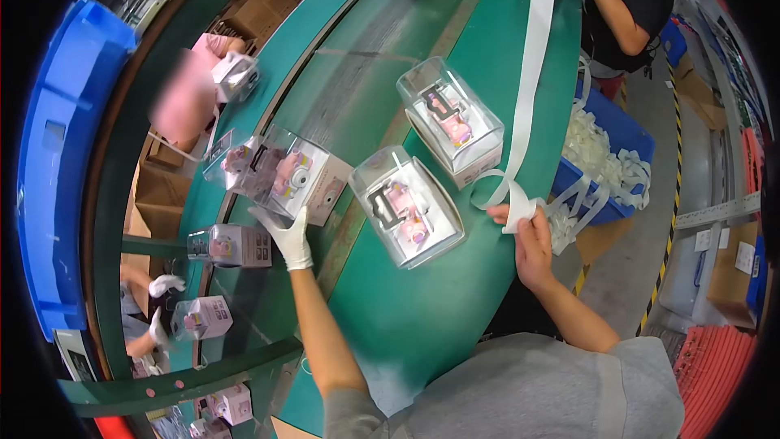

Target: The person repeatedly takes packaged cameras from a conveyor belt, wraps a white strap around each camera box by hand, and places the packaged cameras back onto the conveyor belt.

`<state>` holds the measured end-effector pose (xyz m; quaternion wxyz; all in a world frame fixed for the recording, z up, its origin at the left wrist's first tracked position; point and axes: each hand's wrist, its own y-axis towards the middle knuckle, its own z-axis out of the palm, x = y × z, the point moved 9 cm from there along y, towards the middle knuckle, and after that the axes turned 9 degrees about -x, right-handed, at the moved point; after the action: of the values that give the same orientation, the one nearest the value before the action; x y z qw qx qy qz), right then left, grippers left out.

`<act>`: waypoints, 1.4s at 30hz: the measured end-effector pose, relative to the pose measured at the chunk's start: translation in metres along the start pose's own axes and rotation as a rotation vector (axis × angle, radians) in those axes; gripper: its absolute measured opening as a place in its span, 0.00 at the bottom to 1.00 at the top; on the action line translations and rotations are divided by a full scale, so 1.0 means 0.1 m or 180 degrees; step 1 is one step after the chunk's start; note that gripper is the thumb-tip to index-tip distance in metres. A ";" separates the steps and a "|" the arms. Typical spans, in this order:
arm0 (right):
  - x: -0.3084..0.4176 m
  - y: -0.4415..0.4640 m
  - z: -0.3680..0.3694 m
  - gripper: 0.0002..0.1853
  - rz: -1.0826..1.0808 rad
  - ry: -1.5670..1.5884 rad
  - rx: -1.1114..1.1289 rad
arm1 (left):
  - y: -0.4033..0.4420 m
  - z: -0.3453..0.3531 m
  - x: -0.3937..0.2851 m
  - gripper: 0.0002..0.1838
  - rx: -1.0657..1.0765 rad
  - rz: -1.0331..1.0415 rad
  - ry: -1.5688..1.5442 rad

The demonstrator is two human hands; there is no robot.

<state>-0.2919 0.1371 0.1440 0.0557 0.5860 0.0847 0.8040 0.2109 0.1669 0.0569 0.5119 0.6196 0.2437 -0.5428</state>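
My left hand (286, 237), in a white glove, has its fingers spread at the near edge of a clear-topped box (298, 179) with a pink camera toy inside; whether it touches the box is hard to tell. The bare right hand (534, 248) pinches a long white strip (532, 73), which loops at the fingers and runs up to the top of the view. Between my hands lies a second clear-topped box (406, 207) with pink and black parts in a white tray. Behind it sits a similar box (451, 118).
More boxes (230, 245) line the belt's left side. Co-workers are at the left (188, 102), lower left (166, 284) and top right (621, 8). A blue bin (638, 142) of white strips stands right of the green table (487, 57). A green bar (187, 382) crosses the lower left.
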 end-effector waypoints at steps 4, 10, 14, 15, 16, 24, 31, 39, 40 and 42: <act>-0.11 -0.16 -0.13 0.14 0.0296 0.0059 -0.0162 | 0.20 0.40 0.03 0.48 0.1296 0.0109 -0.0191; -0.10 -0.27 -0.15 0.13 0.0247 0.0014 -0.0207 | 0.05 0.22 -0.31 0.41 0.0224 0.0019 -0.0333; 0.23 -0.38 -0.13 0.12 -0.0374 -0.0136 -0.0206 | -0.32 -0.20 -1.04 0.38 0.0075 -0.0073 -0.0836; 0.39 -0.44 -0.07 0.11 -0.0578 -0.0115 -0.0100 | -0.46 -0.21 -1.24 0.38 0.0449 -0.0231 -0.1438; 0.57 -0.50 0.03 0.11 -0.0779 -0.0103 0.0005 | -0.65 -0.28 -1.36 0.39 0.0825 -0.0395 -0.2043; 1.03 -0.84 1.32 0.22 -0.0340 0.0302 0.1543 | -2.58 -0.62 -1.19 0.46 0.1076 -0.2494 -0.3580; 0.43 -1.10 1.41 0.24 0.1319 -0.0213 0.2194 | -3.19 -0.61 -1.48 0.47 0.1067 -0.2652 -0.2274; 0.57 -1.12 1.43 0.08 0.0157 -0.0915 0.2221 | -2.51 -0.34 -2.27 0.42 0.2542 0.0239 -0.0471; 0.61 -1.09 1.43 0.08 0.0176 -0.0946 0.2222 | -2.50 -0.32 -2.28 0.42 0.2536 0.0210 -0.0493; 0.75 -1.12 1.42 0.08 -0.0159 -0.1343 0.2239 | -2.47 -0.40 -2.28 0.42 0.2262 -0.0080 -0.0535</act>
<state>-0.1810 0.2710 0.2341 -0.1124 0.7190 0.3553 0.5866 -0.0509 0.3489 0.1714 0.2762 0.7090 0.0046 -0.6489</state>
